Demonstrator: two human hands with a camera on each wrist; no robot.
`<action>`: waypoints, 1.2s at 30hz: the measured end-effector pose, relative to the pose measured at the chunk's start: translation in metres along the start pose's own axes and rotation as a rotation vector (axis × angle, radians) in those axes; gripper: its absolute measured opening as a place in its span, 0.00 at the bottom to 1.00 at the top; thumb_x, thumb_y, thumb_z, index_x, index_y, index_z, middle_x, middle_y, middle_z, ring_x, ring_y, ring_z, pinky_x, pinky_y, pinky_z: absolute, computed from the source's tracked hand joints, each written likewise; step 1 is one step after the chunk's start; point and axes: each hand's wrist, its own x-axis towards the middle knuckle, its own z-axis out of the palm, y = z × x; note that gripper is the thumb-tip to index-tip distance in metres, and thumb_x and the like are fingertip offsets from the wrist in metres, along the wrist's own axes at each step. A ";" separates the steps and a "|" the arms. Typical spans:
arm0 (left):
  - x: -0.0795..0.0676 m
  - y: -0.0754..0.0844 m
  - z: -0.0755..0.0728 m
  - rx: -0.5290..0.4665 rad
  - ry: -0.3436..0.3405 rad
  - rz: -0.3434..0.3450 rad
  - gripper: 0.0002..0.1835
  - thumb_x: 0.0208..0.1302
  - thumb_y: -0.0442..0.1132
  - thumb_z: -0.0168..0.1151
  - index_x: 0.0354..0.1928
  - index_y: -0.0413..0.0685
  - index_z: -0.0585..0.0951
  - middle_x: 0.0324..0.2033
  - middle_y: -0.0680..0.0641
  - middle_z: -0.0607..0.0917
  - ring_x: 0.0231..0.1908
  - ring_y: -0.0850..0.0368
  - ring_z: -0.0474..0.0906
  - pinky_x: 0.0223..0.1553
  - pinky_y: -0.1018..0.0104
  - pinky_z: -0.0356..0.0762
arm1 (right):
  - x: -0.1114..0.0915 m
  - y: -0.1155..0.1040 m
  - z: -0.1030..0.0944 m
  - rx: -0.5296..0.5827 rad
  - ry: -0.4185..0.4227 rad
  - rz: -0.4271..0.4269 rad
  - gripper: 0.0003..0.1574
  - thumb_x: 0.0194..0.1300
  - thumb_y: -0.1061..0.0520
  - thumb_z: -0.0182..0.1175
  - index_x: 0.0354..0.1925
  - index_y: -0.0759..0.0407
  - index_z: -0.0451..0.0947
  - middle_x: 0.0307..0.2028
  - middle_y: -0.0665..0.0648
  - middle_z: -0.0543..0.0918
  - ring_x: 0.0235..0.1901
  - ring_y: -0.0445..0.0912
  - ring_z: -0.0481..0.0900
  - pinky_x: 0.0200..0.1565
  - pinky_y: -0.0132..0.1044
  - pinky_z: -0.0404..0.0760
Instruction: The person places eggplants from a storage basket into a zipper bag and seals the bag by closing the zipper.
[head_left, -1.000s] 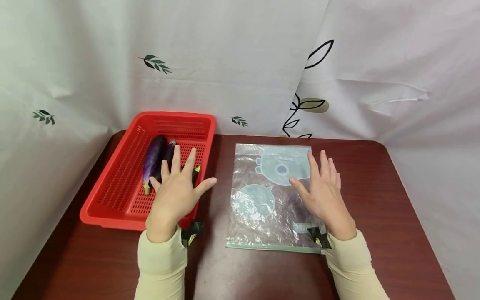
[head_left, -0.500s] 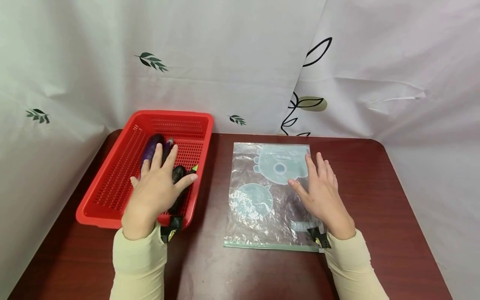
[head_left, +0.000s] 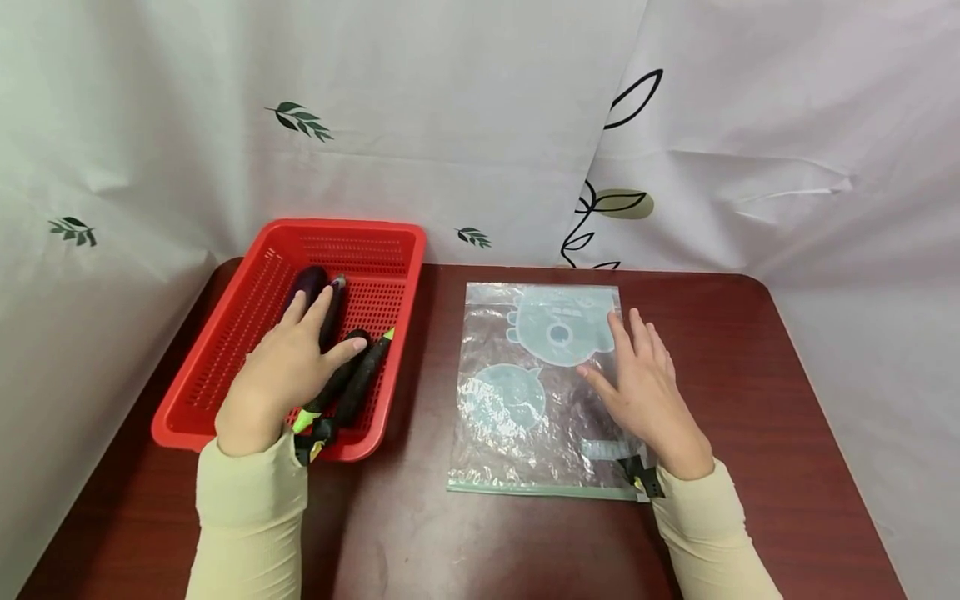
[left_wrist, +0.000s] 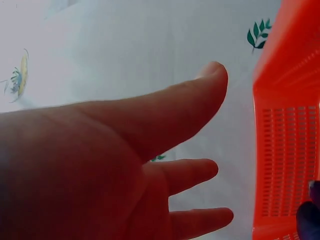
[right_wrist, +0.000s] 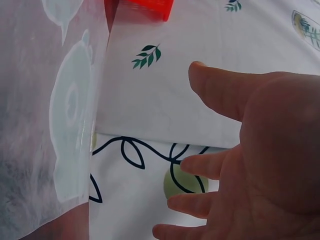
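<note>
My left hand hovers over the red plastic basket, fingers spread and nothing held. Beneath it lie a thick purple eggplant and a slimmer purple eggplant, both partly hidden by the hand. Beside its thumb are two long, nearly black vegetables with bright green ends. In the left wrist view the thumb and fingers are extended near the basket wall. My right hand, fingers straight, is above the right side of a clear zip bag with pale blue cartoon prints.
The bag lies flat on the dark reddish-brown table, its green zip edge towards me. A white leaf-printed cloth hangs behind the table and along its sides. The basket stands at the back left, near the cloth.
My left hand has moved left, further over the basket, uncovering the two dark vegetables with green ends. The right hand has stayed nearly still.
</note>
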 end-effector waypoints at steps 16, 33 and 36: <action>0.019 -0.015 -0.002 0.048 -0.123 -0.020 0.48 0.72 0.53 0.59 0.80 0.46 0.42 0.71 0.24 0.56 0.67 0.22 0.56 0.62 0.30 0.59 | -0.002 0.007 0.004 -0.035 -0.075 -0.024 0.58 0.66 0.44 0.66 0.79 0.63 0.45 0.77 0.73 0.41 0.73 0.74 0.41 0.67 0.72 0.46; 0.032 -0.027 0.007 0.096 -0.189 -0.006 0.47 0.67 0.46 0.66 0.79 0.41 0.51 0.66 0.21 0.65 0.61 0.23 0.67 0.55 0.32 0.69 | -0.006 0.014 0.005 -0.081 -0.125 -0.057 0.59 0.62 0.46 0.71 0.78 0.63 0.49 0.76 0.73 0.44 0.73 0.73 0.43 0.66 0.72 0.46; 0.034 -0.028 0.009 0.096 -0.203 -0.007 0.47 0.65 0.46 0.67 0.78 0.40 0.52 0.65 0.20 0.64 0.61 0.23 0.67 0.55 0.32 0.69 | -0.008 0.015 0.006 -0.093 -0.127 -0.082 0.59 0.61 0.46 0.71 0.77 0.63 0.50 0.76 0.73 0.46 0.73 0.73 0.44 0.65 0.74 0.49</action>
